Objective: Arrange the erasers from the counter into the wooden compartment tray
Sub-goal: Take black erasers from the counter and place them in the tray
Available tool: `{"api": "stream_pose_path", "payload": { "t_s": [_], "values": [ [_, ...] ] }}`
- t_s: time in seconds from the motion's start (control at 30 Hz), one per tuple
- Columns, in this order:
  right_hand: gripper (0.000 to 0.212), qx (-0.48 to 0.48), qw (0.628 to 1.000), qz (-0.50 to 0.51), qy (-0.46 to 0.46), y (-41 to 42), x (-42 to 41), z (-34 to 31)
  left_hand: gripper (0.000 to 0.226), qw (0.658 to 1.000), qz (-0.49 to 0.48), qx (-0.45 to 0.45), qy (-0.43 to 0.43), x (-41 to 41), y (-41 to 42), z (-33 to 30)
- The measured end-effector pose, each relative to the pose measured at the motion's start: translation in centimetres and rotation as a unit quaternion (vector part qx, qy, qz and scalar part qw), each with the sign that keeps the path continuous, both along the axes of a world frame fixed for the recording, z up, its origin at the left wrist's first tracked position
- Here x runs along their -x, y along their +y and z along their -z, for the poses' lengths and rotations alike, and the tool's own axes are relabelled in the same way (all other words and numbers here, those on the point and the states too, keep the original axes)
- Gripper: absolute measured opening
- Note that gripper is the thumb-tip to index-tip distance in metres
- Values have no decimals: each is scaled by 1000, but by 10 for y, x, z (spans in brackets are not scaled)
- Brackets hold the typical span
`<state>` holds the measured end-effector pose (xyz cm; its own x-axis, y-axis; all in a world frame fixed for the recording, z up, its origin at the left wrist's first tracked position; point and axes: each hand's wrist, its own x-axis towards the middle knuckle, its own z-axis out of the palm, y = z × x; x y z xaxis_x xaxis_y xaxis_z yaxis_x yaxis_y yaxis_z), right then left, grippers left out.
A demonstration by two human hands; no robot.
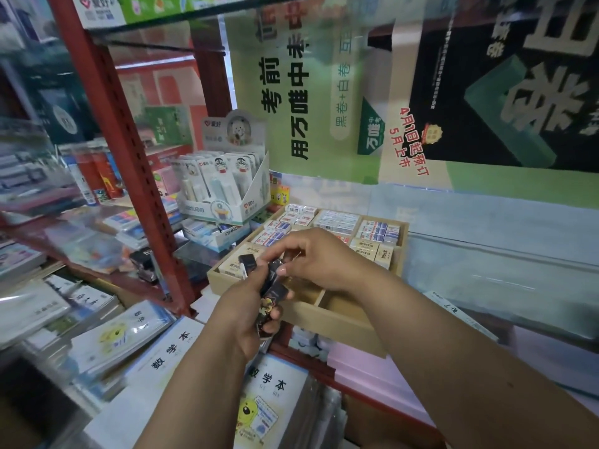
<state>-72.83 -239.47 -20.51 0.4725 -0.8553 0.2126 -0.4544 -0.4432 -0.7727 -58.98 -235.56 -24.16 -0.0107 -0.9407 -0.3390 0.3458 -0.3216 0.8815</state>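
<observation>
a stack of dark erasers (271, 294) is gripped by the left hand (241, 314); its top one is pinched by the right hand (319, 259), above the wooden tray (337, 314).

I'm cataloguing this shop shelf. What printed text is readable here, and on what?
"数学本": exercise book and another.
"考前 用万唯中考": green poster.
"4月1日起预订 5月上市": same poster, red.
"AIHAO": blue display box.
Eraser labels in the wooden tray: too small.
</observation>
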Motion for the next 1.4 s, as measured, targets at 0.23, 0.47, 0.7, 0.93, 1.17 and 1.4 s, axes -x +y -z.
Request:
{"api": "stream_pose_path", "payload": {
  "t_s": [0.23,0.47,0.7,0.93,1.17,1.4],
  "values": [
    [36,-55,993,7,-104,4,6,4,38,999,33,0,35,5,6,-4],
    [20,19,990,122,62,-22,18,1,41,997,-74,1,-2,-13,0,3],
    [28,17,975,84,207,-38,-2,33,27,997,-74,1,2,-17,3,5],
    [34,-3,950,118,289,-41,29,42,19,998,-50,-1,-35,-17,9,11],
    [44,-54,928,123,347,-39,19,51,23,993,-4,42,-109,-13,7,20],
    [37,-140,985,3,-103,-11,14,29,32,984,82,83,-135,-12,12,16]
  ]
}}
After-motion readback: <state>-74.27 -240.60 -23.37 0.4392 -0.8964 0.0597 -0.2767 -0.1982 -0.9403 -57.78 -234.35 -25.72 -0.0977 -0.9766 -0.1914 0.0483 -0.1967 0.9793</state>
